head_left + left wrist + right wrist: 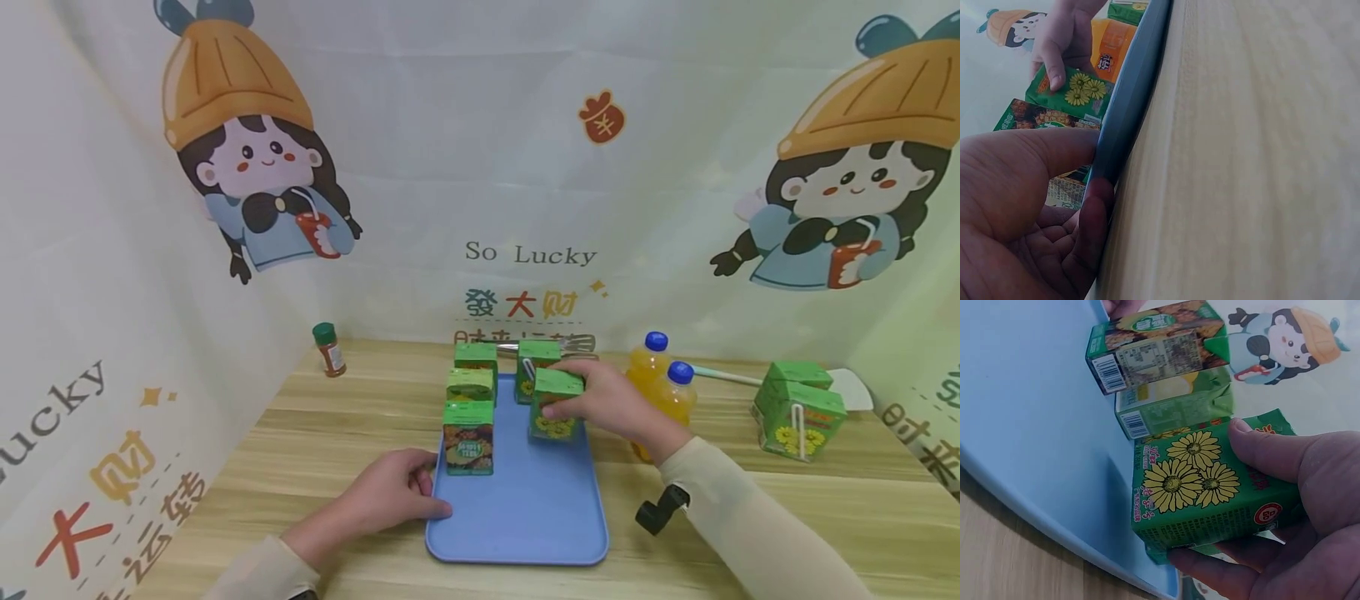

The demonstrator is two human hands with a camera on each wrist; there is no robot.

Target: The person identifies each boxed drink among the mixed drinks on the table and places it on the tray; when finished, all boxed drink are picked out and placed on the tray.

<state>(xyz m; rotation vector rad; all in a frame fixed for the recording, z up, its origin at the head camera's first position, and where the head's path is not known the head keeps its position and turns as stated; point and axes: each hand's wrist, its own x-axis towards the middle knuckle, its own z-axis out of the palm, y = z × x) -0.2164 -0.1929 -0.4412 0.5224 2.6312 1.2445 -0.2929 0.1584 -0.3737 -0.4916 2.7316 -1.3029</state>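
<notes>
My right hand (611, 404) grips a green drink carton with yellow flowers (1188, 478), thumb on one face and fingers on the opposite side. That carton is over the right half of a blue tray (517, 521); whether its base touches the tray I cannot tell. The left hand (386, 492) pinches the tray's left rim, thumb above and fingers curled below. Along the tray's left side stand a brown-and-green carton (468, 446), a light green carton (471, 387) and a green carton (476, 354). Behind the held carton is another green carton (536, 354) with a straw.
Two orange drink bottles (677, 400) with blue caps stand right of the tray. Farther right are two green cartons (810, 429) and a white-headed spatula (852, 390). A green-capped spice jar (330, 354) stands back left. Metal utensils (577, 343) lie behind the tray, near the cloth backdrop.
</notes>
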